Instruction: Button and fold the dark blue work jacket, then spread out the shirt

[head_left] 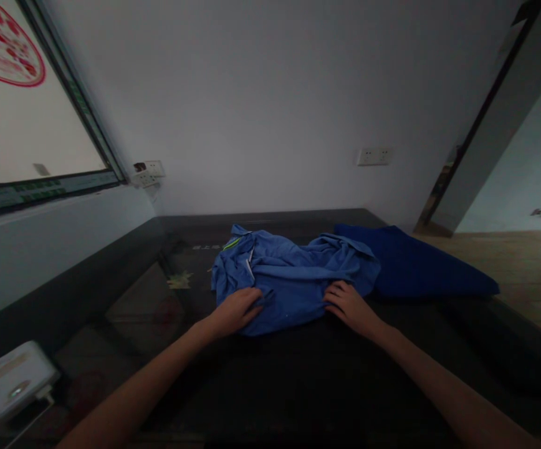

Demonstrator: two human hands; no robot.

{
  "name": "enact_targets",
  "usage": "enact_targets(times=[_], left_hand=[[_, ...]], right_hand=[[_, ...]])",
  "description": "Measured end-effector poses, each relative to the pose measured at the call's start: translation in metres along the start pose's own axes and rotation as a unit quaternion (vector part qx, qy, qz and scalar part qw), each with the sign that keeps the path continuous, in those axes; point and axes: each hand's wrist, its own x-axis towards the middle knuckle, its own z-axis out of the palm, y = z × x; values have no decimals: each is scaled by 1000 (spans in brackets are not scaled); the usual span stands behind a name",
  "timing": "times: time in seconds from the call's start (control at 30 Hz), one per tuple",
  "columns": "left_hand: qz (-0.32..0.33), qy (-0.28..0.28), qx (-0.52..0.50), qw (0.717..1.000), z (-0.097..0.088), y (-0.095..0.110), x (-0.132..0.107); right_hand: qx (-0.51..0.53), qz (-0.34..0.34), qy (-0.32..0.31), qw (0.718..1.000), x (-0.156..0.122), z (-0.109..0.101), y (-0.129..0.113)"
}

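Observation:
A rumpled blue shirt (289,268) lies on the dark glossy table (280,386) in front of me. White edging and a strip of lime-green trim show at its left end. My left hand (240,310) is at the shirt's near left side, its fingers curled round a small bunch of the fabric. On the near right side, my right hand (349,304) has its bent fingers closed on the cloth. Fabric lies loose and creased between and beyond the two hands. The undersides of both hands are hidden.
A darker blue folded cloth (424,265) lies at the table's right edge, touching the shirt. At the left front sits a white box-shaped device (15,380) with a cable. Wall sockets (375,156) are on the wall behind; a framed window (41,125) is at left.

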Motion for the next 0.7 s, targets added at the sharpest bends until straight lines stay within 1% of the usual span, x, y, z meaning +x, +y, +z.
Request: enact_targets(times=[0.07,0.13,0.2,0.27,0.33,0.4,0.5,0.57,0.63,0.7], left_hand=[[-43,15,-57,997,-17,-1,-12],[-83,29,-93,992,-35,-4,-26],[-119,37,-106,987,-49,-10,-42],[-153,28,-113,981,-58,-17,-56],[-179,-3,-121,976,-62,-25,-70],[-198,-49,-137,969,-61,-33,-83],[-233,-110,-138,956,-58,-45,-101],[-260,-134,-116,949,-58,-52,-112],[-278,-144,-101,944,-61,-57,-121],[-281,-140,-108,943,-66,-57,-124]], right_hand=[[3,-14,-1,1000,2,-7,-13],[20,-10,-13,1000,3,-17,-28],[46,14,-42,998,2,-27,-46],[80,47,-85,992,0,-34,-69],[125,72,-126,981,-5,-37,-95],[177,89,-157,968,-12,-34,-124],[248,92,-213,941,-21,-20,-164],[276,87,-241,926,-26,-11,-185],[310,60,-241,918,-29,-5,-197],[352,17,-210,912,-31,-8,-198]])
